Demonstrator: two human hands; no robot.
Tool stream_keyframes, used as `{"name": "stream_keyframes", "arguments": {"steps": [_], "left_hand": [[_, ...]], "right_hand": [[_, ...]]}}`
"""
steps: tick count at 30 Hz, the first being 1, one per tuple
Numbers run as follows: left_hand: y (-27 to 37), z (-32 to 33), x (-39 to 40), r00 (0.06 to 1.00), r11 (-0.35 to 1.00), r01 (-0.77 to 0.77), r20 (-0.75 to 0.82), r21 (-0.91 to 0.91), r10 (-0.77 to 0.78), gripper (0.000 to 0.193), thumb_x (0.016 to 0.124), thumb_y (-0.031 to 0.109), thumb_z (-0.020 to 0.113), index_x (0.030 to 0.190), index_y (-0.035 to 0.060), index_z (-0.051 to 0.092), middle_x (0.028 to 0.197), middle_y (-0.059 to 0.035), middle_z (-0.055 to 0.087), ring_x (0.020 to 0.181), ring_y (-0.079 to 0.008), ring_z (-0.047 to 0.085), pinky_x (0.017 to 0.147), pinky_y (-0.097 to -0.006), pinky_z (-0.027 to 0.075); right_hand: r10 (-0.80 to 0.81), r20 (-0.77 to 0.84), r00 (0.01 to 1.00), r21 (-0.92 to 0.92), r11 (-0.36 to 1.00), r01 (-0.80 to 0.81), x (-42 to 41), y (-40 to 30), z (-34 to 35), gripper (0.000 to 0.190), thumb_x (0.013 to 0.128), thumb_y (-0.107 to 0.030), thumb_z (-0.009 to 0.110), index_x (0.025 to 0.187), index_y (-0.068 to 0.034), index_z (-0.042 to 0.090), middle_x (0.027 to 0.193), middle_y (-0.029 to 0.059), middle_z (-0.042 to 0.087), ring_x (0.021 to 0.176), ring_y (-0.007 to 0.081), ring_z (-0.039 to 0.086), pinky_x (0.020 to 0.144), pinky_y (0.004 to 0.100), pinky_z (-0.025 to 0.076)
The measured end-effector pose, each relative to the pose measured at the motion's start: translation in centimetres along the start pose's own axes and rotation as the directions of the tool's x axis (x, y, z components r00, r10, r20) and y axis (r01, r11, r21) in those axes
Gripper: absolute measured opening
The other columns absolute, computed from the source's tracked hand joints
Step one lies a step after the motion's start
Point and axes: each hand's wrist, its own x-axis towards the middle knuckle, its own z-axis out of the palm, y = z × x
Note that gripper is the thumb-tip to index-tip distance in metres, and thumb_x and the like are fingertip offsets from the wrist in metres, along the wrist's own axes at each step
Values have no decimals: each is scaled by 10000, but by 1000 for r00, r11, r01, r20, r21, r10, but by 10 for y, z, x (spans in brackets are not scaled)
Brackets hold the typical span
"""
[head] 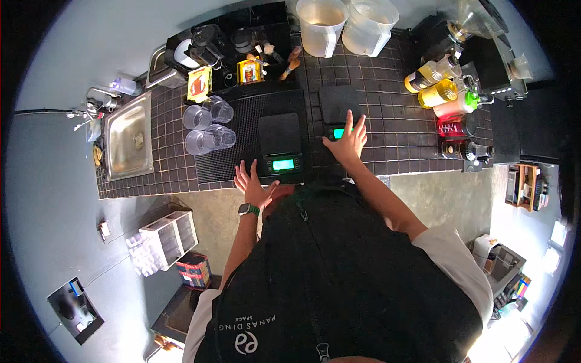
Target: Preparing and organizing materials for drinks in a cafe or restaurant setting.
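Note:
My left hand [254, 187] rests with fingers spread at the front edge of a black drip mat [227, 168]. Just beyond it on the mat sits a black digital scale [280, 136] with a lit green display. My right hand [351, 143] is spread over the front of a second black scale [338, 104], partly covering its glowing display; whether the fingertips press on it I cannot tell. Neither hand holds anything. Several clear plastic cups [209, 126] stand toward the mat's left side. Both scale platforms are bare.
A steel sink [129, 136] is set into the tiled counter [386, 136] at left. Two plastic pitchers [322, 27] stand at the back. Several bottles [447, 106] line the right side, near a coffee grinder [458, 34]. Brushes [290, 68] and yellow packets [199, 84] lie behind the mat.

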Motion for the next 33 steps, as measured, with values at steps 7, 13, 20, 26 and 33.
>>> {"name": "stream_keyframes", "arguments": {"steps": [7,13,20,26,33], "left_hand": [[-10,-14,37,980,980,-200,12,-13,200,1245,629,775,726,1555,89,255,1620,-232,126,1500,-461,74,1191,-624,83],[-12,-8,41,969,966,-244,58,79,240,1254,669,790,681,1576,70,198,1636,-236,68,1508,-465,12,1185,-634,45],[-12,0,41,970,951,-243,49,194,238,1151,728,827,584,1569,104,278,1643,-229,45,1511,-454,-28,1181,-637,32],[-11,-1,42,966,941,-257,86,218,244,1127,756,815,566,1568,89,277,1642,-237,23,1508,-463,-39,1180,-637,24],[-15,2,39,970,947,-243,43,210,240,1095,781,857,463,1563,107,300,1630,-259,74,1501,-482,2,1170,-654,38]], "right_hand": [[-2,11,1000,0,1000,2,-58,24,-9,1253,652,-469,872,1588,-197,84,1587,310,63,1416,503,243,1106,615,286],[-10,-16,1000,-3,1000,10,-65,26,-2,1234,660,-495,863,1584,-179,107,1587,309,62,1420,507,226,1110,635,263],[-448,-5,894,111,889,445,-76,4,-6,1049,737,-486,810,1508,-7,284,1587,246,183,1434,457,238,1137,587,257],[-669,89,738,94,743,663,-68,-18,43,929,827,-547,688,1436,76,364,1536,249,305,1424,399,286,1161,509,271],[-702,138,698,128,712,691,-71,-16,54,888,874,-523,643,1467,69,348,1580,221,242,1445,383,256,1168,508,253]]}}
